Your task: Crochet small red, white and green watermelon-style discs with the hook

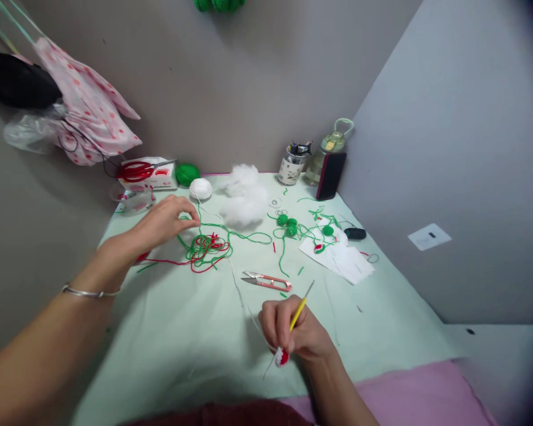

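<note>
My left hand [173,214] reaches over the left of the table, thumb and fingertips pinched on a strand of yarn beside the white yarn ball [201,189]. Just below it lies a tangle of green and red yarn [208,248]. Near the front edge, my right hand [295,328] is closed around a yellow-handled crochet hook [298,313] and a small red and white crocheted piece [282,357]. A white strand [240,290] runs from that piece back across the table. Beyond the right hand lie thread snips [269,281] with orange handles.
White stuffing [244,198] and a green yarn ball [187,174] sit at the back, with red scissors [135,171] on a box. Small green balls [292,226] and white paper [337,257] lie right, before a pen cup [291,167], bottle [333,142] and phone [331,176].
</note>
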`<move>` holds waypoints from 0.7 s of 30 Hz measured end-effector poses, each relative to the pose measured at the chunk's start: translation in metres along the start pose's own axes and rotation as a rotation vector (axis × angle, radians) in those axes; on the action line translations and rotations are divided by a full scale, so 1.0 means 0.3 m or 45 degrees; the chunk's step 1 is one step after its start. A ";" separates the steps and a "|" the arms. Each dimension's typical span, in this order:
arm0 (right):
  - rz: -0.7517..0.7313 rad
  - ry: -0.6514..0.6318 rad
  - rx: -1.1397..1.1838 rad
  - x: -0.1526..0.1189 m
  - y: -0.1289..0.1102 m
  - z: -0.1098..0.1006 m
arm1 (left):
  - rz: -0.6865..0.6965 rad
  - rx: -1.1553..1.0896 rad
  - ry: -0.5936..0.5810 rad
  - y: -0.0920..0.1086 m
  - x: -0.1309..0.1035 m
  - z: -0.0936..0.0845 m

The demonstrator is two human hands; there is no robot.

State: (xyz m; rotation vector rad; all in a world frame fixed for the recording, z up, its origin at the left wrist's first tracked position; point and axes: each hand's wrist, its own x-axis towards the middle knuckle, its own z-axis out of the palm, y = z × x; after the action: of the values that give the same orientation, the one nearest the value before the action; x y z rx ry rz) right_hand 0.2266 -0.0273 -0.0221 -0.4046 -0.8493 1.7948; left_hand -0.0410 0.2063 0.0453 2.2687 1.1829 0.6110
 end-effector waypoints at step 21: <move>0.015 0.055 -0.020 -0.007 0.005 -0.005 | -0.054 -0.466 0.018 0.177 -0.001 0.215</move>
State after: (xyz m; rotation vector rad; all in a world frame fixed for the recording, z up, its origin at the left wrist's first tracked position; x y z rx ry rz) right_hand 0.2274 -0.0291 -0.0244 -0.4580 -0.8333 1.7851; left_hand 0.0297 0.1652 0.0282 1.9296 1.0266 0.7598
